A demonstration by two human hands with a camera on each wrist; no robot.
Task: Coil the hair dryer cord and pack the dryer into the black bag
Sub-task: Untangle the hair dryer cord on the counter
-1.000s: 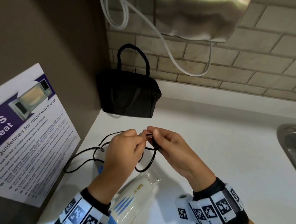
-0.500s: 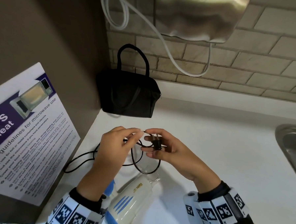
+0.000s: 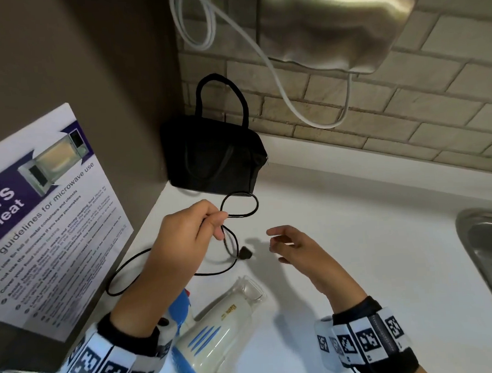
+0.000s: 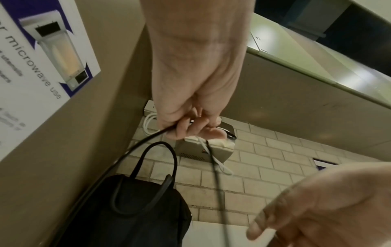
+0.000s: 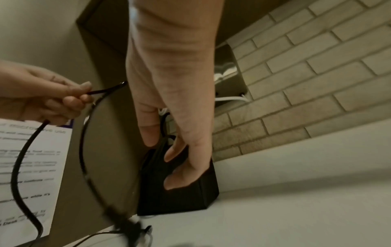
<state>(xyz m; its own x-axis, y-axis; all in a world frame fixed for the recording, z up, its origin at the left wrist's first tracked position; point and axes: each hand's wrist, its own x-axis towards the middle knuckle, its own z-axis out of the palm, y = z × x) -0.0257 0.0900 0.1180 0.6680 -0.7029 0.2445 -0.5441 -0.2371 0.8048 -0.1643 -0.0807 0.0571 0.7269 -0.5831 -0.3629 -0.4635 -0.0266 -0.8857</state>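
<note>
The white and blue hair dryer (image 3: 215, 333) lies on the white counter (image 3: 355, 237) between my forearms. My left hand (image 3: 190, 235) pinches its thin black cord (image 3: 241, 205), with a small loop standing out past the fingers (image 4: 182, 132). The plug (image 3: 247, 254) dangles below that hand. More cord (image 3: 124, 275) trails on the counter to the left. My right hand (image 3: 293, 243) hovers beside the plug, fingers (image 5: 180, 148) loosely spread and holding nothing. The black bag (image 3: 215, 159) with its handles (image 4: 156, 160) stands in the corner behind.
A poster (image 3: 41, 214) about microwave use leans on the brown side wall at left. A steel wall unit (image 3: 336, 24) with a white cable (image 3: 291, 98) hangs above the brick backsplash. A steel sink (image 3: 490, 256) edges in at right.
My right hand has let go of the cord and plug and moved off to the right. The left hand now holds the loop alone, raised slightly, and the plug has dropped below it.
</note>
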